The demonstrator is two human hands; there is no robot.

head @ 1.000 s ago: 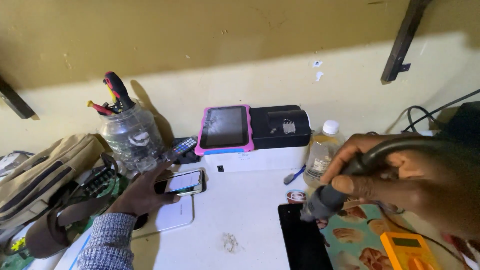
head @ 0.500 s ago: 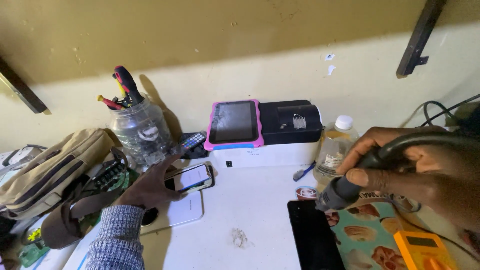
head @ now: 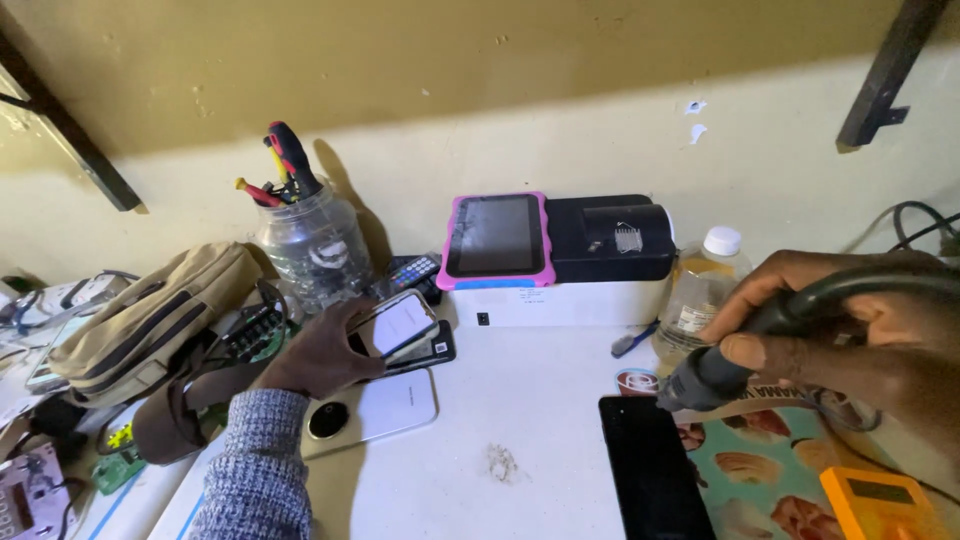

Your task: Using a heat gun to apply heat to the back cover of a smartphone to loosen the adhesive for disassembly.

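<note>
My left hand [head: 325, 350] grips a small phone [head: 398, 324] with a lit white screen, lifted a little above other phones on the white table [head: 530, 400]. A dark phone [head: 432, 350] and a white phone with a round camera [head: 372, 410] lie under it. My right hand [head: 850, 335] is closed around a black rotary hand tool [head: 715, 370] with a thick cable; its tip points down at a black phone [head: 652, 468] lying flat at the table's front.
A clear jar of tools [head: 308, 245] stands at the back left beside a tan bag [head: 150, 325]. A pink-cased tablet [head: 497, 236] and black device [head: 615, 238] sit on a white box. A plastic bottle [head: 700, 295], yellow meter [head: 880, 505] and circuit boards [head: 30, 495] lie around.
My left hand has picked the lit phone up off the pile and tilted it. The view has shifted right and down; the right hand keeps the tool above the black phone.
</note>
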